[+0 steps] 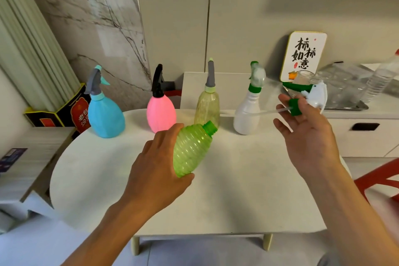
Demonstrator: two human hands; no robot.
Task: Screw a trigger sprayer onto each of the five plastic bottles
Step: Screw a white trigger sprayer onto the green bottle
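My left hand (155, 170) grips a ribbed green bottle (191, 150) above the white table (248, 190), tilted with its open threaded neck pointing up and right. My right hand (306, 131) holds a white trigger sprayer (316, 96) with a green collar and a clear dip tube that points left. At the table's far edge stand a blue bottle (105, 116), a pink bottle (160, 114), a clear yellowish bottle (207, 108) and a white bottle (247, 114), each with a sprayer on top.
Behind the table runs a counter with a metal tray (345, 103) of glass jars, a lettered sign (303, 56) and a clear water bottle (382, 77). A red chair (380, 179) is at the right. A dark box (64, 112) sits at the left.
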